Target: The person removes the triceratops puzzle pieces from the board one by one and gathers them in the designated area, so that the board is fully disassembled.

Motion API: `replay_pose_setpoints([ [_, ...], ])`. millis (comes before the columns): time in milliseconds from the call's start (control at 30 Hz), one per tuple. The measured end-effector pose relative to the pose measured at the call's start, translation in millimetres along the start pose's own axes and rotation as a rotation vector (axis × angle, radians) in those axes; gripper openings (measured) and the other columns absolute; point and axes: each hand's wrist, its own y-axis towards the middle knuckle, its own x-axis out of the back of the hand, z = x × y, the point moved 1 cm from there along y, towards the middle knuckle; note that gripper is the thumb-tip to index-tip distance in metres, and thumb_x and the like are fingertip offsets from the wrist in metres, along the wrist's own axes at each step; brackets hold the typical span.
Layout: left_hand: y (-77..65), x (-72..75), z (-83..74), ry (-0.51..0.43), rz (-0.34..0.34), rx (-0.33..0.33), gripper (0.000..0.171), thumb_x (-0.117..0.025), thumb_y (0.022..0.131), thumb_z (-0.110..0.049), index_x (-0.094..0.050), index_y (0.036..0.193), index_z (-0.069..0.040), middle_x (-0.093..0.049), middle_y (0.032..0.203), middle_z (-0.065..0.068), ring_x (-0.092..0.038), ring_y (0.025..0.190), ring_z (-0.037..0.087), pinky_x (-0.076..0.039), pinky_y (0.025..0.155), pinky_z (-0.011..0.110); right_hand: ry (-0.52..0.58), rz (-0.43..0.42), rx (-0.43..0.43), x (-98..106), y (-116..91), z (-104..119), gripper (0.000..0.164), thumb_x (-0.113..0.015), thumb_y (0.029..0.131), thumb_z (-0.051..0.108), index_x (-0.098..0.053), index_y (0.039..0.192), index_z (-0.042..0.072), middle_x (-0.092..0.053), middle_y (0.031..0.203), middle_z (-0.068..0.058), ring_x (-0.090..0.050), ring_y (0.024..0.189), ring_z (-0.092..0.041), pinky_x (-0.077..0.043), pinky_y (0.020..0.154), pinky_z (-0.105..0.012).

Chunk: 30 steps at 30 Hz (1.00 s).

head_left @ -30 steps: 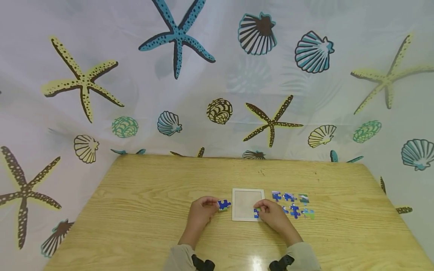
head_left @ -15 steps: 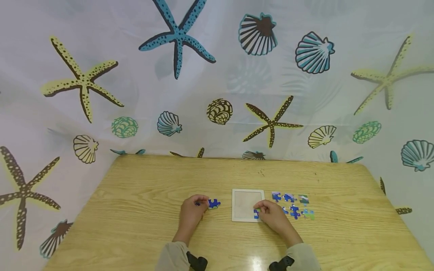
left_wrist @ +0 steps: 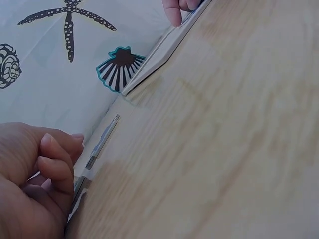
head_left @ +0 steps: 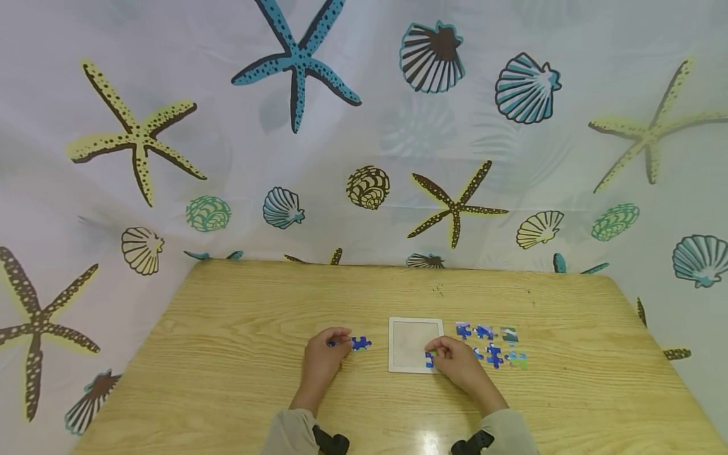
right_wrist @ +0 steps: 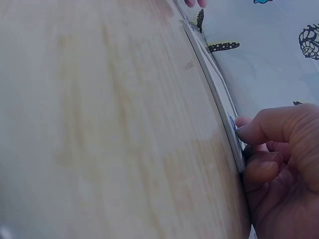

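My left hand point(head_left: 325, 354), fingers loosely curled, hovers close over the table left of the frame. A blue jigsaw puzzle piece point(head_left: 361, 343) lies right at its fingertips, flat on the wood in the left wrist view. Another dark blue piece point(head_left: 332, 344) shows partly beneath that hand. My right hand point(head_left: 459, 361) pinches a blue and green puzzle piece point(head_left: 430, 360) at the lower right corner of the white puzzle frame point(head_left: 390, 344). Its fingertips cover part of that piece. In the right wrist view, thumb and index finger point(right_wrist: 264, 124) meet at the frame's edge.
Several loose puzzle pieces point(head_left: 495, 356) lie in two rows right of the frame, some partly behind the right hand. The wooden table point(head_left: 256, 303) backs onto a white curtain point(head_left: 335, 151) printed with starfish and shells. Each wrist wears a black camera point(head_left: 332, 440).
My left hand has moved left, away from the frame, with the blue piece, which now lies on the table at its fingertips. The right hand stays at the frame's corner.
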Motion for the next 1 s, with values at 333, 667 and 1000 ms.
replay_pose_setpoints([
  [333, -5.1, -16.2, -7.4, -0.147, 0.148, 0.057, 0.025, -0.069, 0.085, -0.010, -0.067, 0.109, -0.003, -0.063, 0.092, 0.006, -0.050, 0.060, 0.011, -0.040, 0.048, 0.020, 0.007, -0.002, 0.015, 0.9, -0.7, 1.3, 0.018, -0.059, 0.083, -0.003, -0.069, 0.095, 0.005, -0.043, 0.068, 0.001, -0.035, 0.059, -0.012, -0.029, 0.054, -0.022],
  [667, -15.0, -47.4, -13.3, -0.142, 0.310, 0.008, 0.030, -0.072, 0.085, -0.018, -0.068, 0.111, -0.004, -0.062, 0.089, 0.003, -0.047, 0.054, 0.009, -0.039, 0.046, 0.019, 0.027, 0.003, 0.022, 1.7, -2.2, 2.3, 0.017, -0.060, 0.083, -0.004, -0.069, 0.096, 0.005, -0.044, 0.069, 0.000, -0.035, 0.057, -0.011, -0.030, 0.053, -0.022],
  [1000, -19.5, -78.6, -23.5, -0.054, 0.443, -0.088, 0.030, -0.073, 0.083, -0.014, -0.068, 0.110, -0.003, -0.060, 0.082, 0.001, -0.048, 0.049, 0.009, -0.041, 0.045, 0.021, -0.007, -0.002, 0.036, 2.3, -0.8, -0.7, 0.017, -0.060, 0.083, -0.001, -0.069, 0.095, 0.005, -0.044, 0.068, 0.001, -0.036, 0.058, -0.012, -0.030, 0.054, -0.023],
])
